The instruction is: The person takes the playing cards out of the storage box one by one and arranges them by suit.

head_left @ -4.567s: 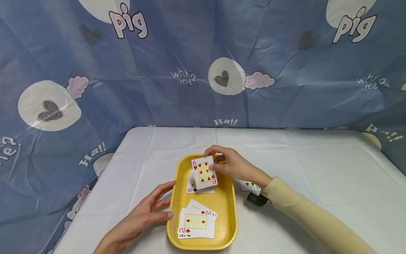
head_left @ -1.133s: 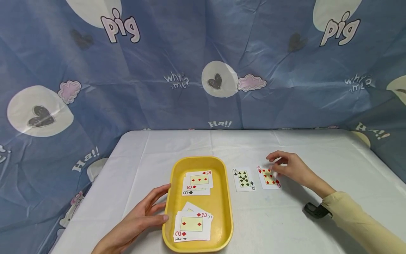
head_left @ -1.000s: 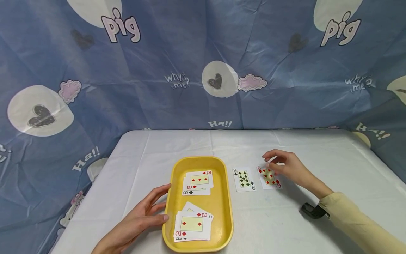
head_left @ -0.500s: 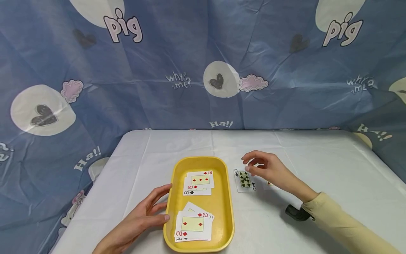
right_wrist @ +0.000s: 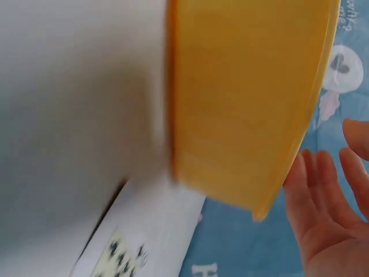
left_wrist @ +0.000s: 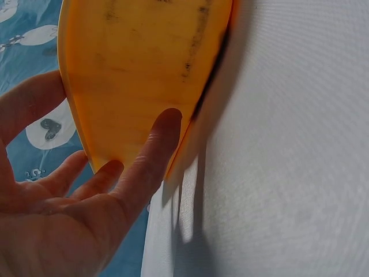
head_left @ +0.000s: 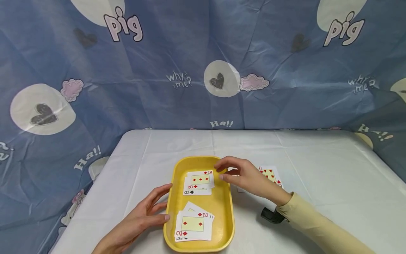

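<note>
A yellow tray [head_left: 222, 229] stands on the table with two small piles of playing cards in it. The three of diamonds [head_left: 200, 179] tops the far pile, overlapping the eight of spades [head_left: 198, 192]; the two of diamonds [head_left: 192, 224] tops the near one. My left hand [head_left: 139, 218] touches the tray's left wall with spread, fairly straight fingers. Above the right rim is my right hand [head_left: 244, 176], loosely bent, nothing between thumb and fingers. Right of the tray lie the six of hearts [head_left: 269, 173], partly behind that hand, and the nine of clubs [right_wrist: 121, 257], mostly hidden in the head view.
The white-covered table [head_left: 333, 183] extends right of the cards. Behind it hangs a blue printed cloth [head_left: 177, 106]. A black wrist device [head_left: 272, 215] hangs below my right sleeve [head_left: 317, 225], close to the table.
The six of hearts went from the tray to the table beside the nine of clubs. My right hand let it go, then moved left to the tray's right rim. My left hand stays put.
</note>
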Demonstrator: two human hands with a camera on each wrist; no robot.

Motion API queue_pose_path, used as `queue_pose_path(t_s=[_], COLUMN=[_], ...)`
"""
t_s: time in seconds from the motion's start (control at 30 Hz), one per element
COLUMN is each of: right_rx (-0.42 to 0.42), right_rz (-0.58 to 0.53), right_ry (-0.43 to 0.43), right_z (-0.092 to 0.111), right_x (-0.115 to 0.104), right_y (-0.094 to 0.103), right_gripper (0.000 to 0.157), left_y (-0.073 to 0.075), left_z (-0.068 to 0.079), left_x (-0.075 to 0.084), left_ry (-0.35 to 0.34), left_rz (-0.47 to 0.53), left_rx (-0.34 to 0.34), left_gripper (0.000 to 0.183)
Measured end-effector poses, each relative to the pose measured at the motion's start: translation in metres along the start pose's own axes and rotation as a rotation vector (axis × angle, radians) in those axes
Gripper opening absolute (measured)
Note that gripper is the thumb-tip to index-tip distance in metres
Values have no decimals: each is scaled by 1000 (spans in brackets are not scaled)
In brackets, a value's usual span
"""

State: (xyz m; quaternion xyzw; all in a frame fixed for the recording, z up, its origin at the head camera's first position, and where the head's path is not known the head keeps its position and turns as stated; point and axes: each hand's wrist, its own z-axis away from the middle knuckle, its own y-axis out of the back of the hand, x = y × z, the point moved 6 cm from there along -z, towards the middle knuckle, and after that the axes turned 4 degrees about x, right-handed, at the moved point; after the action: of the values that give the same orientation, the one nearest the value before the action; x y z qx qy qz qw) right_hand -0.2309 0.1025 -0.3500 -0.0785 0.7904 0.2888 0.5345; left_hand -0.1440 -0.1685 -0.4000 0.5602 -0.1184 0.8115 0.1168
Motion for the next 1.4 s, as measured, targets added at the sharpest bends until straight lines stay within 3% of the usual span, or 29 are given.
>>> queue_pose_path(t_s=[0.33,0.53,0.7,0.9,1.1,1.4], right_rx=[-151,-238,-308,-346,-383,-449], right_rz=[54,143,237,300,385,451], right_ry=[22,44,11,-40,-20,-101], right_z=[-30,-51,-62,-70,-74,-75], right_x=[0,5,10,15,18,27], right_y=[-33,-44,-52,-58,-68,-78], right_gripper=[30,33,33,35,39,53], left_y=[1,2,2,2,3,3], left_z=[-1,-1,-1,0,0,0], left_x=[0,0,0,-1,-2,-3], left_ry=[7,16,22,29,32,29], left_rz=[-8,-10,-7,0,1,-10], left_rx=[5,14,14,21,27,19], left_gripper=[77,76,77,77,76,75])
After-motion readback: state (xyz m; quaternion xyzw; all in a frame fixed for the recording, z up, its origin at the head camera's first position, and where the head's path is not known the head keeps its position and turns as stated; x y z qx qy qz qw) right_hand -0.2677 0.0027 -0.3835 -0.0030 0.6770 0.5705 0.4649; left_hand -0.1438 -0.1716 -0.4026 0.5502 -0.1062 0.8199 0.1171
